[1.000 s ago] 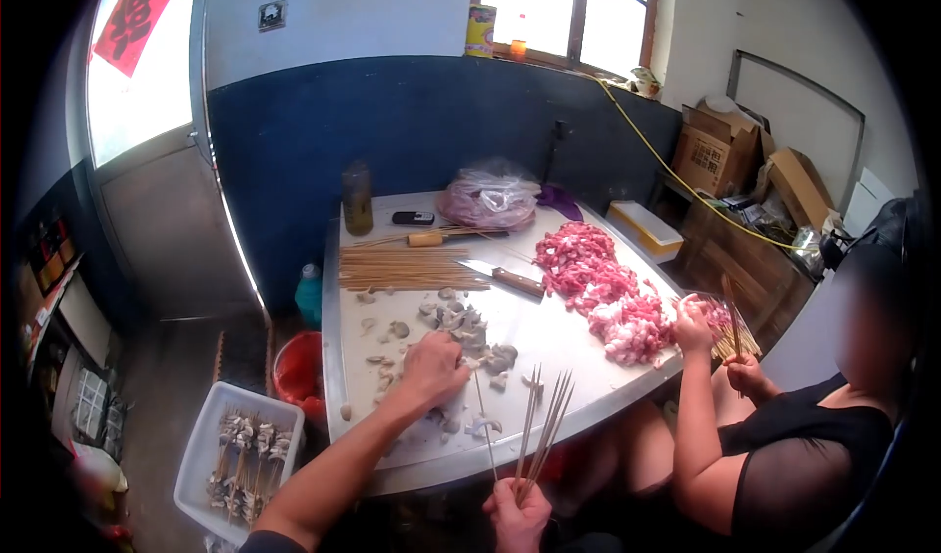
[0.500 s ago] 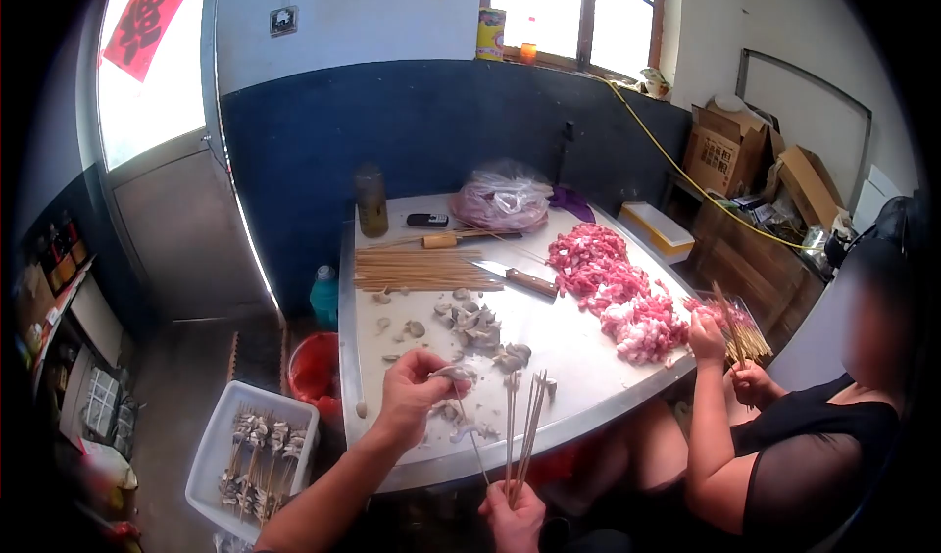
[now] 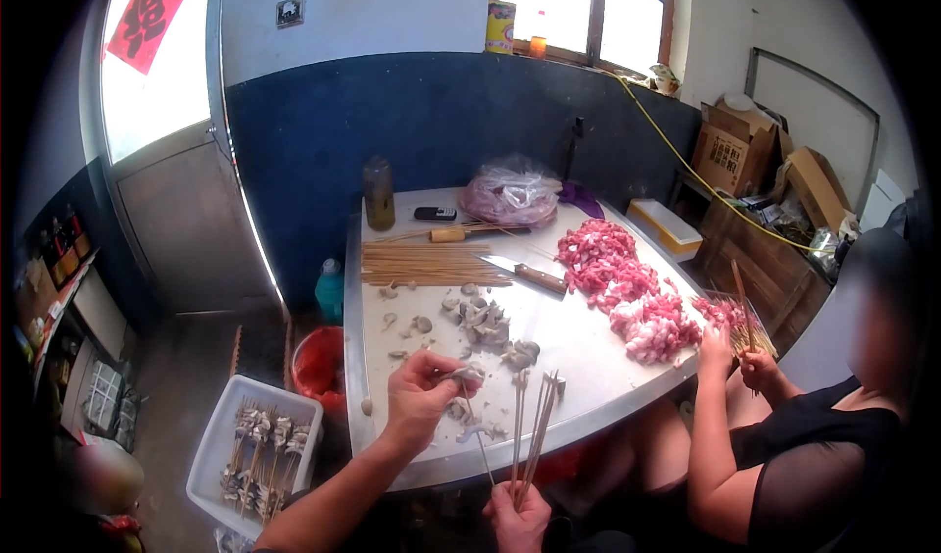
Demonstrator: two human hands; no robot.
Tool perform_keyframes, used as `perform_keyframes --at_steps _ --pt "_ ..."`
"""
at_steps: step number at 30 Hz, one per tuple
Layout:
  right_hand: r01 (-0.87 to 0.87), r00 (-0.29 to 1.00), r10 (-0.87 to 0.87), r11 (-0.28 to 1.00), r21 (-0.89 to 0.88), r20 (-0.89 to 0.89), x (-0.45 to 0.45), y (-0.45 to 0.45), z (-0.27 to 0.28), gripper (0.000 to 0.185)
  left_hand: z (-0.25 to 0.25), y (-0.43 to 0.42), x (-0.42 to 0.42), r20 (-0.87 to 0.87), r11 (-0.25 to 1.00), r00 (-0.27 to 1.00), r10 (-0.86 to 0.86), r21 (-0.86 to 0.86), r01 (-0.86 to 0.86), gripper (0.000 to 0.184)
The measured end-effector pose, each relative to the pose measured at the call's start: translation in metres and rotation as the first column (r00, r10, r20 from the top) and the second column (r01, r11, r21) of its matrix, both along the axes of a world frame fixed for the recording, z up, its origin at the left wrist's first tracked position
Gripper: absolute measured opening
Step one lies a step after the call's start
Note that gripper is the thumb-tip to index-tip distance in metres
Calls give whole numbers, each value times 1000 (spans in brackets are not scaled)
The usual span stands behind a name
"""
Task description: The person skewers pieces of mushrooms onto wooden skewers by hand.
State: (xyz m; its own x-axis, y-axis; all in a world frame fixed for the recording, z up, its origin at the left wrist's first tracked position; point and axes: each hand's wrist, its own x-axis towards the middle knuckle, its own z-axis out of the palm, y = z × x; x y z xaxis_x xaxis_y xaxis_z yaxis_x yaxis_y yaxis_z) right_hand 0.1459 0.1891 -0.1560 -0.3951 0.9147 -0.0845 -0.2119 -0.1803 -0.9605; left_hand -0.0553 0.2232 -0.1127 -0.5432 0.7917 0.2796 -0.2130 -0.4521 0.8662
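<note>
My left hand (image 3: 417,396) pinches a greyish-white food piece (image 3: 470,377), perhaps mushroom or meat, at the top of a thin wooden skewer (image 3: 484,453). Lower on that skewer sits another pale piece. My right hand (image 3: 519,521) grips the lower ends of several bamboo skewers (image 3: 534,426), fanned upward over the table's near edge. Behind my left hand, a pile of similar grey pieces (image 3: 482,323) lies on the white table (image 3: 578,357). A row of bare skewers (image 3: 431,265) lies farther back, with a wooden-handled knife (image 3: 537,276) beside it.
Raw diced meat (image 3: 613,283) is heaped at right. A person (image 3: 794,455) sits there, holding skewers. Filled skewers lie in a white bin (image 3: 209,499) on the floor, lower left, near a red bucket (image 3: 317,362). A plastic bag (image 3: 510,195), phone (image 3: 434,214) and bottle (image 3: 378,195) stand at the back.
The view has shifted slightly. My left hand stays on the grey piece and my right hand still grips the skewers. The other person's nearer hand has moved down toward the meat.
</note>
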Motion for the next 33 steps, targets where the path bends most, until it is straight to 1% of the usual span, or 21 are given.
perform_keyframes --at_steps 2,6,8,9,11,12,13,14,15,18,20,21,22,24,25,26,27,28,30,31,33 --pt "1 1000 -1 1000 0 3 0 0 0 13 -2 0 -1 -91 998 996 22 53 -18 14" --pt "6 1000 -7 1000 10 18 1 0 1 13 -2 1 2 -107 995 994 35 92 -25 17" --pt "15 1000 -15 1000 12 12 2 0 2 13 -5 1 1 -132 995 990 -40 82 52 19" --pt "21 1000 -21 1000 14 6 2 0 2 13 -4 0 1 -132 995 990 -41 82 52 19" --pt "33 999 -33 999 15 12 3 1 1 13 1 -4 3 -156 995 983 -101 -14 100 11" --pt "44 999 -44 999 18 17 4 1 1 13 0 -5 1 -157 995 982 -103 -15 102 11" --pt "47 999 -47 999 17 16 4 1 3 13 -2 -7 -1 -208 979 959 -193 -109 173 8" --pt "64 998 -63 998 25 -2 5 2 7 13 -2 -8 0 -249 950 926 -284 -205 236 10" --pt "81 997 -80 996 33 -21 5 3 10 12 -1 -10 6 -241 917 906 -348 -286 276 15" --pt "120 993 -120 992 39 -7 10 6 14 13 11 -6 11 -272 868 846 -459 -340 361 14" --pt "148 989 -148 989 25 -10 12 9 16 13 2 9 3 -319 879 873 -369 -426 215 14" --pt "168 986 -168 986 7 -8 12 9 17 13 -13 26 -1 -485 953 851 -199 -299 53 14" --pt "173 985 -173 985 8 -10 13 9 16 13 -6 36 -3 -637 972 766 -88 -225 -75 16" --pt "194 981 -194 981 -14 11 13 12 14 13 -3 60 -5 -799 977 601 35 -100 -190 19" --pt "199 980 -199 980 -13 13 14 14 11 13 -7 72 -7 -797 978 603 33 -99 -185 19" --pt "192 981 -192 981 -19 -13 15 15 8 12 -13 85 -10 -909 979 411 66 -20 -201 18" --pt "185 982 -185 983 -25 -40 16 16 7 12 -18 95 -12 -975 978 199 102 62 -198 17" --pt "191 981 -192 981 -24 -39 18 17 7 12 -18 101 -11 -974 979 201 102 63 -192 17" --pt "191 979 -194 980 -53 -63 20 17 9 11 -20 111 -10 -997 978 64 -44 -56 -203 19" --pt "199 977 -202 978 -56 -64 20 17 8 11 -19 113 -9 -997 979 62 -47 -58 -195 19" --pt "201 978 -204 977 -73 -45 21 18 5 11 -19 113 -9 -999 971 -11 50 51 -234 15"
